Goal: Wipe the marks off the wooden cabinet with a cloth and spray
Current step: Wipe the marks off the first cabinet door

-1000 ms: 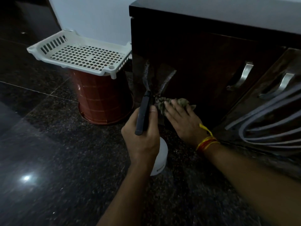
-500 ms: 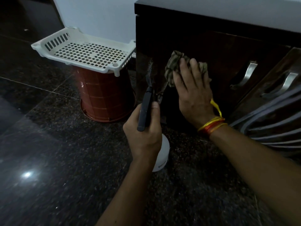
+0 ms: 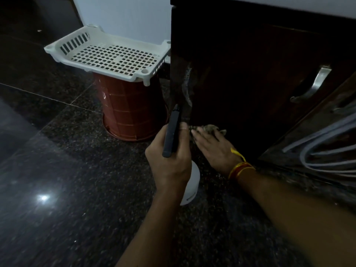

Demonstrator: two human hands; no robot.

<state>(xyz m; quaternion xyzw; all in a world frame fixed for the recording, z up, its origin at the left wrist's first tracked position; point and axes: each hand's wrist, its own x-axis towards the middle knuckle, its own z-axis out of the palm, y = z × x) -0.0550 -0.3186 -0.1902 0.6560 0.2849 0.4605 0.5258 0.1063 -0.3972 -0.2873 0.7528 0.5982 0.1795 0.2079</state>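
Spanning the whole lower view, the dark speckled polished stone floor (image 3: pixel 57 189) lies beneath both hands. Rising just beyond the fingers, the dark brown wooden cabinet (image 3: pixel 250 74) shows a pale curved smear (image 3: pixel 187 87) on its door, directly above the left thumb. To the right of the right hand, an open cabinet door carries grey hose-like loops (image 3: pixel 327 151); a curved metal handle (image 3: pixel 312 85) sits up and right of that hand. Left of the left hand stands an upturned red-brown plastic bucket (image 3: pixel 131 112) with a white perforated plastic tray (image 3: pixel 107 56) resting on top. The right hand (image 3: pixel 213 149), fingers straight and flat, presses a crumpled grey-green cloth (image 3: pixel 210 129) against the cabinet's lower edge near the floor. The left hand (image 3: pixel 169 162) is curled around a white spray bottle (image 3: pixel 190 187) with a black trigger head (image 3: pixel 172 133); the bottle's body shows below the palm. A red and yellow thread band (image 3: pixel 239 168) circles the right wrist.
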